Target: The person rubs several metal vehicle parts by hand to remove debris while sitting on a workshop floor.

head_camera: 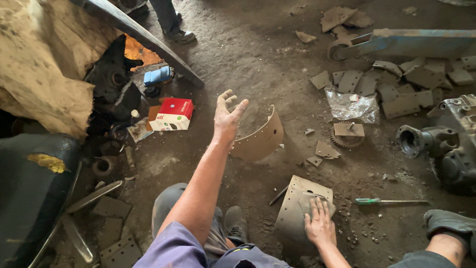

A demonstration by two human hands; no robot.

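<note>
My left hand (227, 113) is stretched out over the dirt floor with fingers spread and nothing in it. It hovers just left of a curved tan brake lining (260, 139) that stands on its edge. My right hand (320, 223) rests palm down on a small grey piece of lining, which lies on a curved metal brake shoe (292, 213) near my knee. A green-handled screwdriver (384, 201) lies on the floor to the right of that hand.
A red and white carton (172, 114) sits at the left near dark greasy parts (111, 84). Several worn linings (396, 89), a plastic bag (351, 105), a gear (346, 136) and a grey housing (446, 144) lie at the right. Another person's shoes (181, 34) stand at the top.
</note>
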